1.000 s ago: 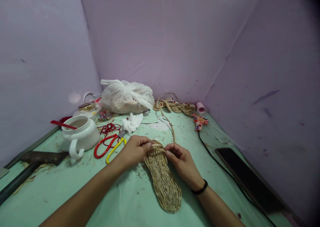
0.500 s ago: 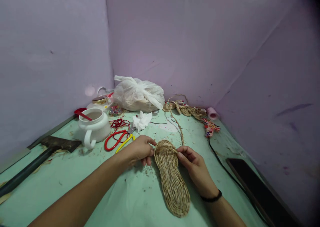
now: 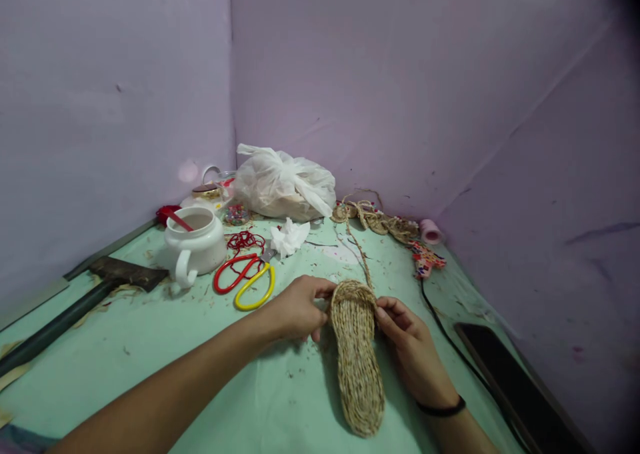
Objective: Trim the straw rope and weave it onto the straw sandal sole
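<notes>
A woven straw sole, shaped like a slipper, lies lengthwise on the green-covered table, with a raised rim at its far end. My left hand grips the left edge of that far end, thumb and fingers pinched at the rim. At the right edge of the same end, my right hand pinches the rim between thumb and forefinger; a dark band circles this wrist. A thin braided cord runs from behind the sole toward the back.
Red-and-yellow-handled scissors, red thread, crumpled tissue and a white pot lie left. A hammer-like tool is far left. Behind sits a plastic bag. At right are a phone, cable and pink spool.
Both hands and the far end of the sole have shifted right, and the sole now lies straighter. The yellow scissor handle has come into fuller view. The camera view has shifted slightly.
</notes>
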A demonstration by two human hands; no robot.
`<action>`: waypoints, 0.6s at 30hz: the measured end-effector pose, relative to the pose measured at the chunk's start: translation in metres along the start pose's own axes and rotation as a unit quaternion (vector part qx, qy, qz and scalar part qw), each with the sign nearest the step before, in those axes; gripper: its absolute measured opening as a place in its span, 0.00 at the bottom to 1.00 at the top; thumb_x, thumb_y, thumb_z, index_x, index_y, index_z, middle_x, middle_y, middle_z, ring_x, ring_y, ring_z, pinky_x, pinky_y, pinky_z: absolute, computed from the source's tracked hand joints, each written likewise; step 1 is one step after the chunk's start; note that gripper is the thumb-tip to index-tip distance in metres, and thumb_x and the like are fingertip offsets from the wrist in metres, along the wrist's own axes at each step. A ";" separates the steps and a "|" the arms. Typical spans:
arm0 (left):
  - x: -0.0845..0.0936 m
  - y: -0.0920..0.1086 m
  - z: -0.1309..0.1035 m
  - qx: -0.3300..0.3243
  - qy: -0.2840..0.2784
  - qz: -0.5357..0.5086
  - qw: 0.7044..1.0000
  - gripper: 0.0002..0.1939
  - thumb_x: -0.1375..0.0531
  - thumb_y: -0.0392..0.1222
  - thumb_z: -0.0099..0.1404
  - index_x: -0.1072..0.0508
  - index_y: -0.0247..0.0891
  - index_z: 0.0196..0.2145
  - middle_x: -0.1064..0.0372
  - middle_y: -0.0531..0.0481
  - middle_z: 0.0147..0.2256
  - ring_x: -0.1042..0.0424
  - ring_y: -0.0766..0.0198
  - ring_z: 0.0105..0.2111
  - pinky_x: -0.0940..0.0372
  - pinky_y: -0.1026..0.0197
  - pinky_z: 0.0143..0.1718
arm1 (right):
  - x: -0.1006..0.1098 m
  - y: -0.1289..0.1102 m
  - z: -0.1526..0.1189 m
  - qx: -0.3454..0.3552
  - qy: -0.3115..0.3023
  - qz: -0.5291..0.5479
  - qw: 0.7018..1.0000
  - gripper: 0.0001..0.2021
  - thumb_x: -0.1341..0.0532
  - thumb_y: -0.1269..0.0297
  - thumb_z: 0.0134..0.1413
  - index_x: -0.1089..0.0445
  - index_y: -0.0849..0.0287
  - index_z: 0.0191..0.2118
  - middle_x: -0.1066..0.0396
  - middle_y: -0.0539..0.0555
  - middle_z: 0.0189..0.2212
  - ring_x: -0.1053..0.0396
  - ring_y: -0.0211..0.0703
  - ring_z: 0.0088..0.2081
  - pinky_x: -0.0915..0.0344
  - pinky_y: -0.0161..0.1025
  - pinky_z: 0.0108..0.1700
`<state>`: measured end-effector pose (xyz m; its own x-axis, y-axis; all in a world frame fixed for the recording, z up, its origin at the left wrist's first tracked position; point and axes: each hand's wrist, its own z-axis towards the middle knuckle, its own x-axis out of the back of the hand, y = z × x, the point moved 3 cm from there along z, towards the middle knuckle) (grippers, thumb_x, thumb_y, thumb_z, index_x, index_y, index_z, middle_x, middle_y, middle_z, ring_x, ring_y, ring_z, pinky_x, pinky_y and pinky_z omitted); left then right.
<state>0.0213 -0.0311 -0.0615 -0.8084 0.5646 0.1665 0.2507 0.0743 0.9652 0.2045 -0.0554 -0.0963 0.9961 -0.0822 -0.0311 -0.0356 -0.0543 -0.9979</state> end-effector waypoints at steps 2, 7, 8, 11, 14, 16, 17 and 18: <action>-0.002 0.000 0.000 0.000 -0.005 -0.018 1.000 0.30 0.50 0.25 0.43 0.32 0.38 0.45 0.31 0.46 0.37 0.39 0.75 0.13 0.46 0.71 0.10 | 0.001 0.001 -0.001 0.001 -0.002 0.003 1.000 0.10 0.37 0.59 0.43 0.34 0.56 0.31 0.35 0.49 0.26 0.39 0.39 0.28 0.43 0.35 0.29; -0.004 -0.007 0.003 -0.015 0.013 -0.004 1.000 0.24 0.50 0.26 0.43 0.30 0.34 0.40 0.31 0.48 0.29 0.39 0.73 0.14 0.46 0.70 0.11 | 0.000 -0.001 -0.002 0.014 -0.011 -0.014 1.000 0.10 0.38 0.59 0.44 0.35 0.57 0.32 0.37 0.50 0.26 0.40 0.39 0.27 0.44 0.35 0.29; -0.004 -0.008 0.004 -0.025 0.018 0.009 0.999 0.23 0.50 0.27 0.43 0.30 0.34 0.38 0.31 0.49 0.27 0.39 0.72 0.14 0.46 0.70 0.12 | 0.000 -0.003 -0.002 0.019 -0.016 -0.024 0.999 0.09 0.38 0.59 0.44 0.35 0.57 0.32 0.37 0.49 0.25 0.41 0.39 0.28 0.44 0.35 0.30; -0.002 -0.007 0.004 -0.066 0.058 0.045 0.995 0.23 0.50 0.27 0.45 0.32 0.34 0.41 0.31 0.50 0.26 0.38 0.71 0.16 0.46 0.69 0.15 | 0.000 -0.012 -0.002 0.048 -0.042 -0.063 0.996 0.09 0.37 0.59 0.43 0.34 0.57 0.29 0.37 0.49 0.24 0.41 0.39 0.28 0.44 0.35 0.31; -0.001 -0.003 0.001 -0.110 0.098 0.083 0.986 0.27 0.50 0.26 0.45 0.39 0.36 0.45 0.31 0.52 0.25 0.38 0.70 0.19 0.47 0.68 0.19 | 0.001 -0.019 -0.001 0.061 -0.063 -0.089 0.992 0.09 0.37 0.58 0.42 0.34 0.57 0.27 0.37 0.49 0.23 0.41 0.40 0.28 0.43 0.36 0.31; -0.002 0.000 -0.001 -0.135 0.103 0.107 0.980 0.23 0.51 0.25 0.46 0.40 0.37 0.42 0.34 0.54 0.23 0.39 0.70 0.19 0.47 0.68 0.20 | 0.003 -0.020 0.000 0.061 -0.066 -0.092 0.992 0.09 0.38 0.58 0.42 0.34 0.57 0.26 0.36 0.49 0.24 0.40 0.41 0.28 0.43 0.36 0.32; -0.002 0.001 -0.002 -0.145 0.106 0.117 0.977 0.20 0.52 0.25 0.46 0.39 0.38 0.39 0.35 0.55 0.23 0.40 0.71 0.20 0.47 0.68 0.21 | 0.004 -0.020 0.000 0.062 -0.066 -0.092 0.992 0.08 0.38 0.58 0.43 0.33 0.57 0.26 0.36 0.49 0.24 0.40 0.41 0.28 0.43 0.36 0.32; -0.002 0.001 -0.003 -0.153 0.109 0.127 0.974 0.17 0.52 0.25 0.47 0.40 0.38 0.35 0.37 0.56 0.22 0.40 0.71 0.20 0.47 0.68 0.21 | 0.004 -0.021 0.000 0.065 -0.067 -0.092 0.991 0.08 0.38 0.58 0.43 0.33 0.57 0.26 0.36 0.49 0.24 0.40 0.41 0.29 0.43 0.36 0.32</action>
<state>0.0219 -0.0349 -0.0602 -0.8431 0.3415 0.4153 0.3147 -0.3128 0.8962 0.2096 -0.0542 -0.0758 0.9867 0.0515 0.1540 0.1500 0.0734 -0.9860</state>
